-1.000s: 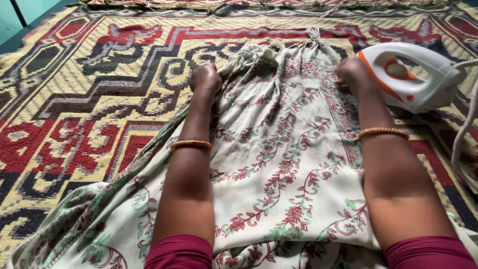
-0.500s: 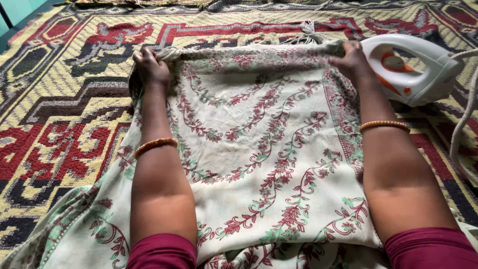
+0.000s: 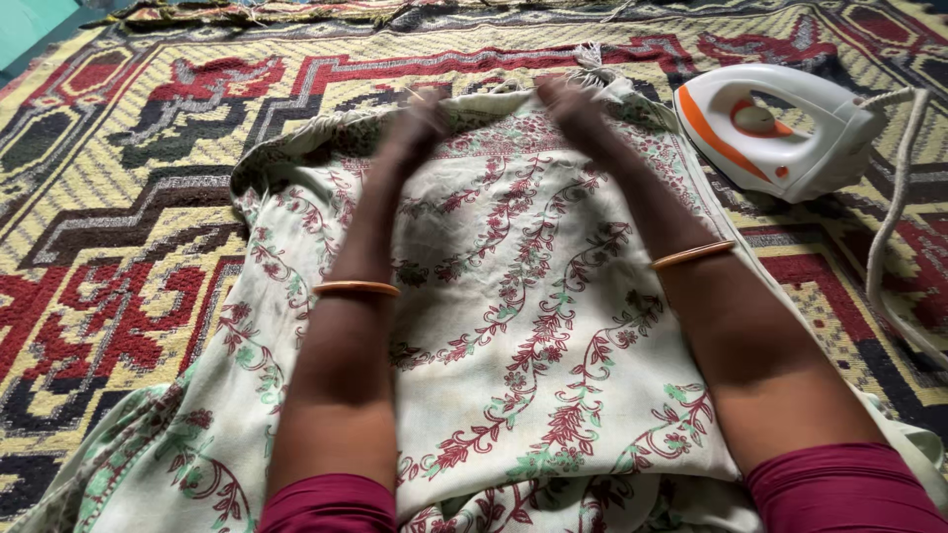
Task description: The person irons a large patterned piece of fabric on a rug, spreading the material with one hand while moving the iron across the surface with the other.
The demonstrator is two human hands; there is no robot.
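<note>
The floral cloth (image 3: 513, 296) lies spread flat on the patterned mat (image 3: 128, 197), running away from the person. Both hands rest on its far edge, close together. The left hand (image 3: 420, 118) sits on the cloth at the top hem; it is blurred, so whether it is grasping or lying flat cannot be told. The right hand (image 3: 571, 102) is at the same hem, just beside the left, also too blurred to tell its grip. A white and orange iron (image 3: 775, 128) stands on the mat to the right, apart from the cloth, its cord (image 3: 889, 227) trailing alongside.
</note>
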